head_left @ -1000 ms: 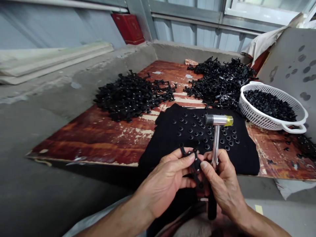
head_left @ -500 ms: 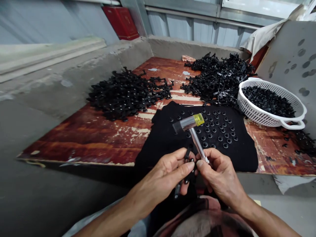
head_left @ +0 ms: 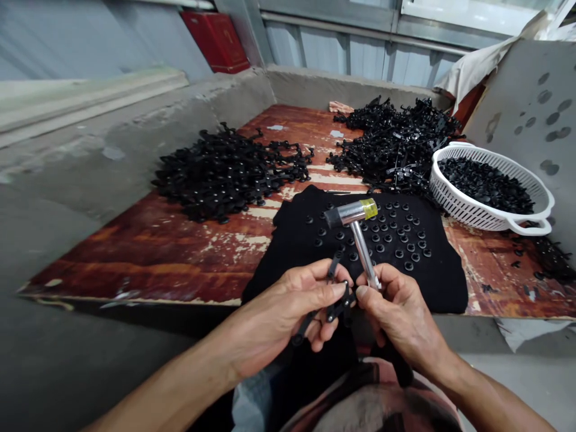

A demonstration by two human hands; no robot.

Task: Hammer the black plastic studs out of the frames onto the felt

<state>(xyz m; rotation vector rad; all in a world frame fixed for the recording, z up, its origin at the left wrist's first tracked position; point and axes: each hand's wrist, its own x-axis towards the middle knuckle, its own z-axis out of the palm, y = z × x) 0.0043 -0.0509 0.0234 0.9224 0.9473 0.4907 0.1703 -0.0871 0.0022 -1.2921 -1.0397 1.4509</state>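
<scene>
My left hand [head_left: 288, 312] is closed on a black plastic cross-shaped part [head_left: 335, 303], pinching it between thumb and fingers. My right hand [head_left: 402, 318] touches the same part with its fingertips and grips the metal handle of a small hammer [head_left: 360, 231], whose silver head with a yellow tip stands above a black cloth [head_left: 445, 282]. Several small black caps [head_left: 398, 237] lie in rows on that cloth.
The cloth lies on a worn red-brown board [head_left: 180, 246]. Two heaps of black cross parts lie behind it, one at left [head_left: 225, 174] and one at the back right [head_left: 391, 141]. A white slotted basket [head_left: 472, 207] of black caps stands at right. Grey concrete walls surround the board.
The hammer swung from upright to leaning left, then partly back. The black part turned in my fingers, and the view shifted slightly right and down.
</scene>
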